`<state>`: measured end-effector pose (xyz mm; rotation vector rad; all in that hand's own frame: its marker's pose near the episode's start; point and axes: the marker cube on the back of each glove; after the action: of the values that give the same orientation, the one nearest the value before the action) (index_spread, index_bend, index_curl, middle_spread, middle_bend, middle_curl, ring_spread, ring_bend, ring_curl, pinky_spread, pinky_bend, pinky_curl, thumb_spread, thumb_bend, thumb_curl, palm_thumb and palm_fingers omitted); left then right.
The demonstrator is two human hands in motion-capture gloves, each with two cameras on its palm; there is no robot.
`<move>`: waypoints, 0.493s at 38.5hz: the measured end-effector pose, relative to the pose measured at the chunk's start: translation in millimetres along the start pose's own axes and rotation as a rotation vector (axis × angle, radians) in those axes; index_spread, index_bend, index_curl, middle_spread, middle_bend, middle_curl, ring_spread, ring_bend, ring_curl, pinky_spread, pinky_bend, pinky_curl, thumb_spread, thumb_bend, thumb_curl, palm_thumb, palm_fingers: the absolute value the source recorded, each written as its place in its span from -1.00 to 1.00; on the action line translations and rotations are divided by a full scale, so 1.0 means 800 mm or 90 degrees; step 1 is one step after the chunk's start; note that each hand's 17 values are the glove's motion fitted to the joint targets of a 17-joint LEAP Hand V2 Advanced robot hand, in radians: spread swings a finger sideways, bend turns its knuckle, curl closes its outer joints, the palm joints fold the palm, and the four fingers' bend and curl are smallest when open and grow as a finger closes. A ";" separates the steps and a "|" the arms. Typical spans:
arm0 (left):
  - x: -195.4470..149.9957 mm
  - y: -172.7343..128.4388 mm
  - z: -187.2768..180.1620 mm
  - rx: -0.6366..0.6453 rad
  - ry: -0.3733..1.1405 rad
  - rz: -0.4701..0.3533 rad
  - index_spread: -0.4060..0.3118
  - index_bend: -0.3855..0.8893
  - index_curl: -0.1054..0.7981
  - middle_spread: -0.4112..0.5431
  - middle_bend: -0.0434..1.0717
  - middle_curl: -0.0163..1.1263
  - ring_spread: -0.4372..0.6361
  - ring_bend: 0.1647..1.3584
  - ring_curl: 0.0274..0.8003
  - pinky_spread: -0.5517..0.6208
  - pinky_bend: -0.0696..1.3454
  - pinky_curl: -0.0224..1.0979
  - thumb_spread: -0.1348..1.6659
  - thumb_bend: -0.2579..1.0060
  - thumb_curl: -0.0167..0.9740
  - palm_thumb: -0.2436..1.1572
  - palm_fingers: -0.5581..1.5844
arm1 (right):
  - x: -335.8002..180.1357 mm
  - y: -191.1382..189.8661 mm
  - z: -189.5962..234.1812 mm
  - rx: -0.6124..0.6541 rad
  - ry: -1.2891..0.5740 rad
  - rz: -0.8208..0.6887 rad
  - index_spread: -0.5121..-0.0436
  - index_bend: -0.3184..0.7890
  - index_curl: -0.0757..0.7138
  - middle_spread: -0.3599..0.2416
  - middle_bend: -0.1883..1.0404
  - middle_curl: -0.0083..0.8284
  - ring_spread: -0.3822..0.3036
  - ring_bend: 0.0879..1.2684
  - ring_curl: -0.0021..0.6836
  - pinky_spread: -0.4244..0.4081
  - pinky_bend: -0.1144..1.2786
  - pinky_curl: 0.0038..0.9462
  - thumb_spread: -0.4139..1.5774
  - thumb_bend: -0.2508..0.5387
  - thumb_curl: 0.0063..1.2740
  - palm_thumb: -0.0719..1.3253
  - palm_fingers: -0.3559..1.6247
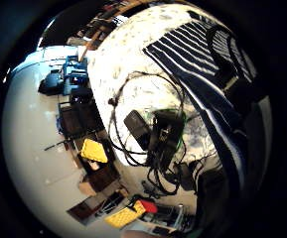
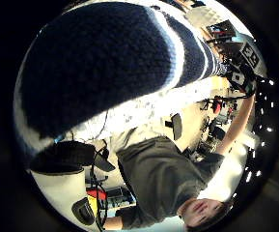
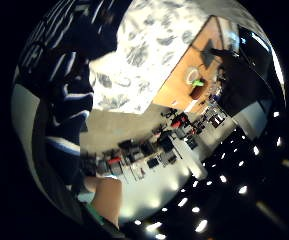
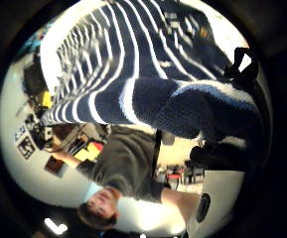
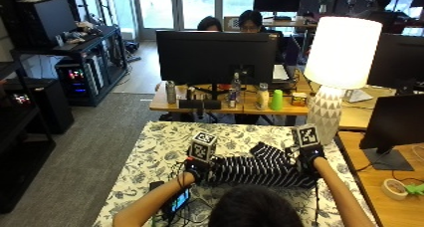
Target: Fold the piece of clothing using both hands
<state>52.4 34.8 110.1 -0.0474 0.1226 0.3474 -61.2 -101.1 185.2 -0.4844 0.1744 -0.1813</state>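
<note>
Nearest, a phone (image 5: 179,199) and tangled cables (image 5: 192,209) lie on the floral cloth (image 5: 152,152) covering the surface. Just beyond, the striped sweater (image 5: 255,170) stretches between both hands. The left hand (image 5: 197,170) pinches one end, fabric bunched right against its palm; the right hand (image 5: 309,160) pinches the other, knit curled under its grip. A sleeve (image 5: 268,151) lies doubled over the body, so a fold looks underway. Next, I'd judge, both ends must lift together and swing across evenly. Farther off stands a lamp (image 5: 339,62).
</note>
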 end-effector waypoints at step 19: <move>-0.055 -0.131 -0.038 -0.072 0.022 -0.183 -0.54 -0.12 0.12 -0.79 -0.29 0.11 -0.78 -0.62 0.01 -0.49 -0.63 -0.28 0.90 0.45 -0.23 -0.17 0.56 | -0.041 -0.095 -0.120 0.280 0.141 0.155 0.01 -0.18 0.00 -0.44 -0.25 0.16 -0.54 -0.15 0.31 -0.69 -0.05 -0.15 0.33 -0.29 -0.15 0.64 0.53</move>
<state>44.0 -80.7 88.2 -0.1805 0.1291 0.0668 -122.9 -203.2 141.9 -0.0026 0.3982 -0.0301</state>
